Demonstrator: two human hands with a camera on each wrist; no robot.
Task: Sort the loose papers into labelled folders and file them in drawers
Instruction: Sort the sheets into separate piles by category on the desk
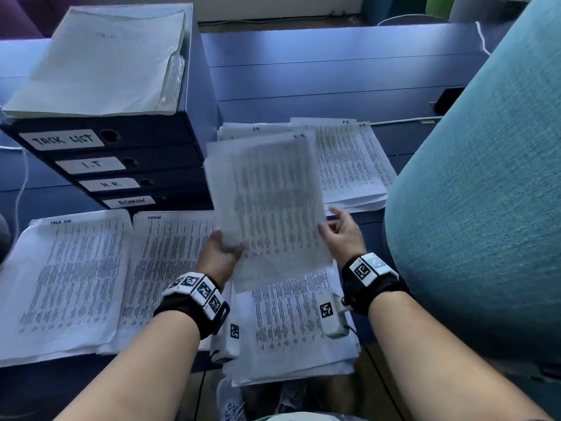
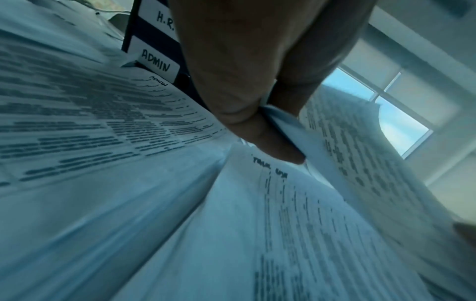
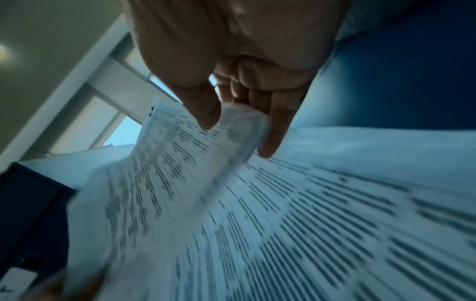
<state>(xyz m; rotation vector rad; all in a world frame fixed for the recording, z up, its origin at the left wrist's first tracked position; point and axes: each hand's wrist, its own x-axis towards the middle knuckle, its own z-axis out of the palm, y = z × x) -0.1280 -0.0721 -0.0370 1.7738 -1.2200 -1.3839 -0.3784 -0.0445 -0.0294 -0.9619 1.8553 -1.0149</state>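
Observation:
Both hands hold one printed sheet [image 1: 267,202] lifted and tilted above the loose stack [image 1: 297,329] at the desk's near edge. My left hand [image 1: 221,247] pinches its lower left edge, thumb [image 2: 257,126] on top. My right hand [image 1: 337,232] pinches the lower right corner between thumb and fingers [image 3: 270,138]. The sheet [image 3: 167,163] is blurred, so its heading cannot be read. The top sheet of the stack [image 2: 296,224] bears a handwritten "Task list". The dark drawer unit [image 1: 170,165] carries the labels TASK LIST, I.T., H.R. and ADMIN [image 2: 157,63].
Sorted piles lie around: task list [image 1: 66,284] at the left, admin [image 1: 164,268] beside it, I.T. [image 1: 252,130] and H.R. [image 1: 349,159] behind the held sheet. A pale folder [image 1: 100,62] lies on the drawer unit. A teal chair back [image 1: 485,192] crowds the right side.

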